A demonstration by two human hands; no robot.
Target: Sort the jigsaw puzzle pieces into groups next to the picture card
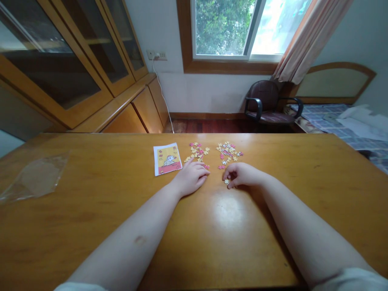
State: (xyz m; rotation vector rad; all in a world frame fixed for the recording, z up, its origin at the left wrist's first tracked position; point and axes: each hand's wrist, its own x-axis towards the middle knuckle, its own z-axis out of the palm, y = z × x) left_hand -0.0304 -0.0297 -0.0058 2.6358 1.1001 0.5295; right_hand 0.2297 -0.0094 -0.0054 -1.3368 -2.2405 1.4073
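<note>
My left hand (pixel 193 176) lies flat on the table with its fingers stretched out, just in front of a loose pile of yellow and pink puzzle pieces (pixel 198 152). To the right is a second pile of puzzle pieces (pixel 228 151), yellow, pink and pale. Below that pile, my right hand (pixel 241 175) has its fingers curled, thumb and fingertips closed on a small pale puzzle piece (pixel 226 182) at the tabletop. Left of my left hand lies a picture card (pixel 167 159) with a white cartoon animal on yellow and pink.
The wooden table (pixel 100 234) fills the foreground. A clear plastic bag (pixel 34 176) lies at its left. Beyond the far edge stand a glass-door cabinet (pixel 121 91), a dark armchair (pixel 268 101) and a bed (pixel 327 119).
</note>
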